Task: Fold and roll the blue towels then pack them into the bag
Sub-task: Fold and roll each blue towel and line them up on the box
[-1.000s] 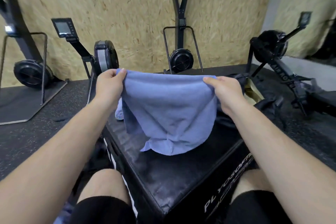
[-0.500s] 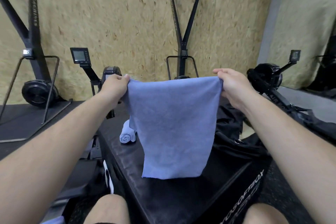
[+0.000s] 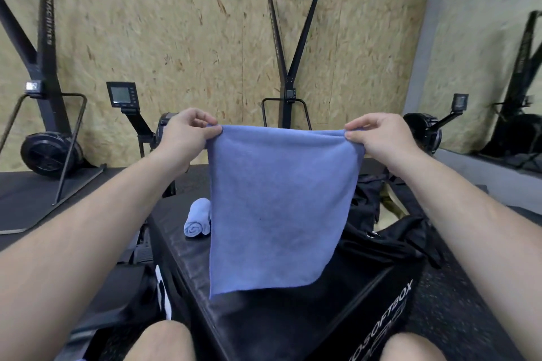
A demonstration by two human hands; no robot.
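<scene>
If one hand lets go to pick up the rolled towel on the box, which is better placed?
Probably left. The rolled towel lies below the left hand, left of the hanging towel; the right hand would have to cross it.

The black box (image 3: 278,325) carries white letters on its side reading "OSOFTBOX", with the start cut off. The upright post (image 3: 47,23) at the left reads "MACHINES".

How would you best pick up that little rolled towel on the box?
Grasp the rolled towel round its middle, from above. It lies on its side on the box, spiral end toward the camera; squeezing across the roll should keep it wound.
</scene>
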